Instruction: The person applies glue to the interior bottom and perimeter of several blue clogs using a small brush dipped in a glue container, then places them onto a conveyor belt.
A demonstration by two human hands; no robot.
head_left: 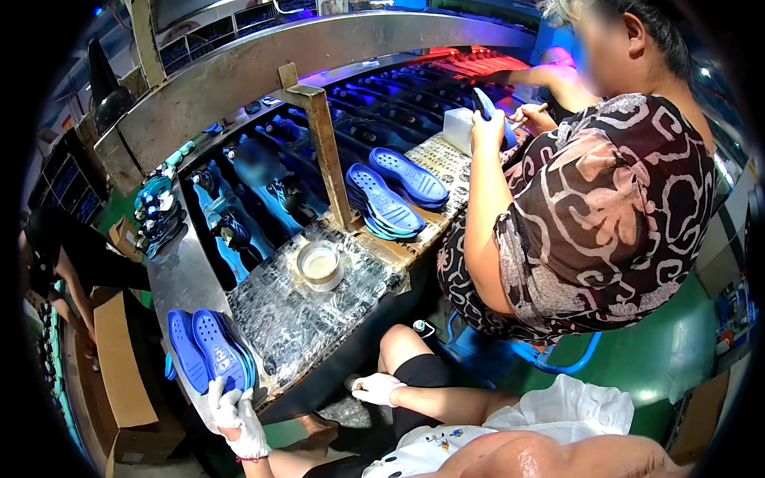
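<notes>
A stack of blue shoe soles (pixel 217 360) with holes in the toe ends rests at the left near corner of the worktable. My left hand (pixel 237 421), in a white glove, touches the near end of this stack with its fingers apart. Beside my knee, my right hand (pixel 378 389), also gloved in white, hangs low with the fingers curled together; no object shows in it. On the plastic-wrapped tabletop (pixel 275 319) stands a round tub (pixel 319 265) of whitish liquid.
More blue soles (pixel 386 199) lie stacked past a metal post (pixel 327 151). Behind runs a conveyor (pixel 358 119) with dark and blue shoe parts. At right a seated co-worker (pixel 598 215) holds a blue sole (pixel 484 103) and a brush. A cardboard box (pixel 123 358) stands left.
</notes>
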